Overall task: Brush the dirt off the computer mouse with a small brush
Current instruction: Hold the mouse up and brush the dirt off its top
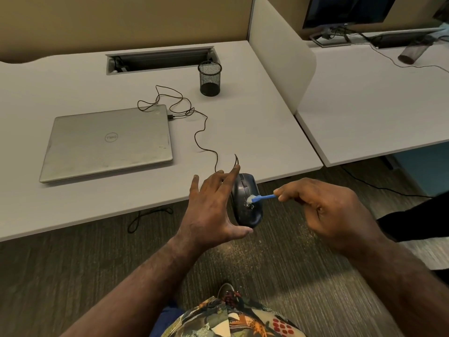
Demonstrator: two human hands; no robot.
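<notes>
The mouse point(246, 200) is held in the air just off the desk's point(243, 122) near edge, toward its near right corner, over carpet point(279, 263) with open floor below and to the right. The left hand point(213, 210) grips it from the left, thumb under its near end and fingers spread along its far side; how the fingertips sit behind the mouse is hidden. The right hand point(325, 210) pinches the blue handle of the brush point(261, 198) between thumb and curled fingers; the pale bristles touch the mouse's top, next to a patch of pale specks. The mouse cable point(201, 132) runs across the desk in loops to a closed laptop point(107, 142) lying left of centre, well back from the near edge. A mesh cup point(210, 77) stands toward the far edge beside a cable slot point(158, 59). A divider point(279, 49) borders the right edge; past it a second desk point(364, 105) carries a monitor point(345, 13), cut off at the top, and a blurred tipped cup point(411, 52)
</notes>
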